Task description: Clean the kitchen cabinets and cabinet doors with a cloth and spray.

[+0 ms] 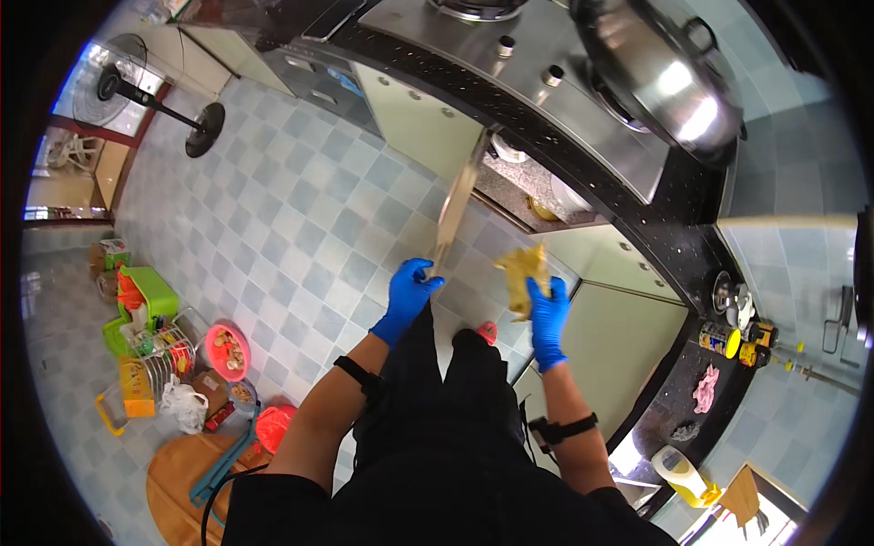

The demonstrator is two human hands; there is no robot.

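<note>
My left hand [408,297], in a blue glove, has its thumb and fingers curled at the lower edge of an opened cabinet door [456,201], which is seen nearly edge-on. In my right hand [548,317], also blue-gloved, is a crumpled yellow cloth [522,276], held out before the lower cabinets. Beyond the door, the open cabinet shows a speckled stone shelf [509,179] with white dishes and a yellow round item. Whether my left fingertips press on the door cannot be told exactly.
Above the cabinets runs a black speckled counter [580,177] with a gas stove [471,41] and a large steel wok [666,82]. A pink cloth [706,389] and an oil bottle [683,474] stand right. Baskets, a pink bowl [229,350] and a fan [164,106] are left.
</note>
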